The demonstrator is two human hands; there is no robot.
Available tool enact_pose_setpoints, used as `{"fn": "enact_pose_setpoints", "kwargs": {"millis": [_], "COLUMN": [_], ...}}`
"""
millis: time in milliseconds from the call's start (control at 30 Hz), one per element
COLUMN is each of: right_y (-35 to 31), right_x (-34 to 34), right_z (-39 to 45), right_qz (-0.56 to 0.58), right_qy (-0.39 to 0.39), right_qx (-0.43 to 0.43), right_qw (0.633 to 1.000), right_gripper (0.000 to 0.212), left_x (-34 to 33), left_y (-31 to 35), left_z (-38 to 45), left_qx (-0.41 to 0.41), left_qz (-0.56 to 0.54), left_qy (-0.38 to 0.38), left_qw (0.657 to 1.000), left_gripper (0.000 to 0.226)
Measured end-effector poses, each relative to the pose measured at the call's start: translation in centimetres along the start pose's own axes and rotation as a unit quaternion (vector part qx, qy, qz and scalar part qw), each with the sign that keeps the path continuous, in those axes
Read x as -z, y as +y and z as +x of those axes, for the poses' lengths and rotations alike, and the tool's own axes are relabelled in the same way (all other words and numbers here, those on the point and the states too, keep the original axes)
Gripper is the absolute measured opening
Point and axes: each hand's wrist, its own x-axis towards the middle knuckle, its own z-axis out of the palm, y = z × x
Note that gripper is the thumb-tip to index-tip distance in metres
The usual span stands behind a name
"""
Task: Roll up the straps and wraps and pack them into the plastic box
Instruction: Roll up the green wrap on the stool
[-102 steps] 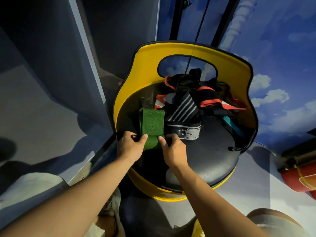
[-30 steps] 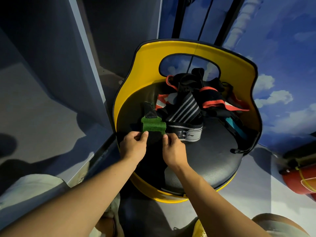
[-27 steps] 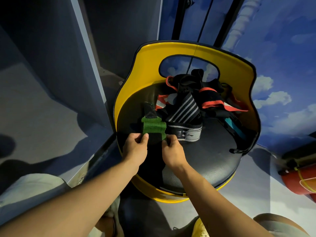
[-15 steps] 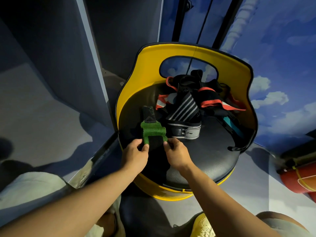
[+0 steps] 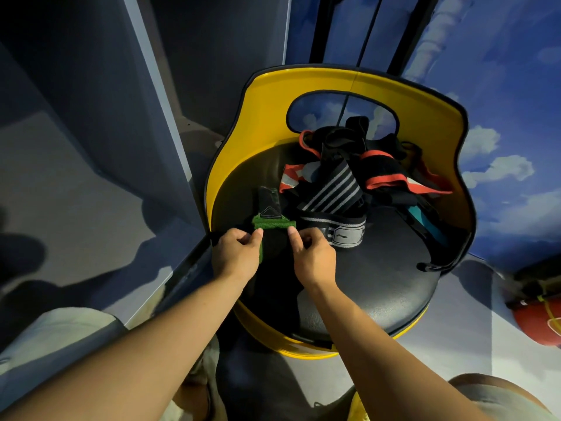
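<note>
Your left grip (image 5: 235, 253) and right grip (image 5: 311, 252) pinch the green wrap (image 5: 273, 223) mid-frame, fingers curled on its ends, strap pile (image 5: 349, 177) beyond.

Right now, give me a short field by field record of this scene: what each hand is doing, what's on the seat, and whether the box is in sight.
surface: black seat of a yellow chair
left hand: pinches the green wrap at its left edge
right hand: pinches the green wrap's right edge
green wrap: partly rolled, black tab sticking out on the far side
pile: unrolled straps and wraps at the back of the seat
striped wrap: lies right of the green wrap
plastic box: not in view
</note>
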Motion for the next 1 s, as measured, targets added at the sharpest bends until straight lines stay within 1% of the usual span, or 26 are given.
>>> {"fn": "enact_pose_setpoints", "kwargs": {"millis": [67,133,200,267,333,433,533,667,733,800,833,933,1000], "right_y": [-0.1,-0.1,-0.1,0.2,0.9,1.4,1.7,1.4,1.1,1.0,0.9,0.7,0.3], "right_x": [0.1,0.4,1.0,1.5,1.8,2.3,2.9,2.7,2.4,1.9,1.6,1.1,1.3], "right_z": [-0.6,-1.0,-1.5,-2.1,-2.7,-3.2,-3.3,-2.8,-2.3,-1.4,-1.0,-0.3,0.1], "right_qz": [-0.02,-0.044,-0.01,-0.004,-0.023,-0.04,-0.048,-0.062,-0.082,-0.109,-0.103,0.003,0.08], "right_qy": [-0.004,-0.032,-0.086,-0.121,-0.121,-0.123,-0.14,-0.123,-0.108,-0.099,-0.095,-0.091,-0.102], "right_qx": [0.028,0.026,-0.002,-0.006,0.01,0.013,0.016,0.033,0.025,-0.005,-0.023,-0.087,-0.134], "right_qw": [0.999,0.998,0.996,0.993,0.992,0.992,0.989,0.99,0.99,0.989,0.99,0.992,0.982], "right_gripper": [0.035,0.033,0.032,0.04,0.042,0.036,0.035,0.036,0.041,0.045,0.048,0.064,0.057], "left_x": [0.1,0.4,0.6,0.6,0.6,1.3,1.9,2.0,1.9,1.8,1.7,2.0,2.3], "left_y": [0.3,0.3,0.0,-1.0,-1.9,-2.2,-1.8,-1.1,-0.8,-0.2,0.2,1.0,1.0], "left_z": [-0.7,-1.5,-2.2,-3.0,-3.4,-3.6,-3.4,-2.5,-1.8,-1.3,-1.1,-0.6,-0.1], "left_qx": [-0.009,-0.014,-0.008,-0.003,-0.014,-0.011,-0.011,0.0,0.019,0.061,0.089,0.166,0.186], "left_qz": [-0.014,-0.017,-0.025,-0.045,-0.031,-0.005,0.049,0.054,0.027,-0.019,-0.051,-0.164,-0.22], "left_qy": [0.019,0.016,-0.015,-0.062,-0.08,-0.079,-0.086,-0.099,-0.099,-0.111,-0.127,-0.186,-0.207], "left_qw": [1.0,1.0,1.0,0.997,0.996,0.997,0.995,0.994,0.995,0.992,0.987,0.955,0.935], "left_gripper": [0.034,0.033,0.028,0.038,0.042,0.038,0.038,0.041,0.04,0.034,0.033,0.05,0.055]}}
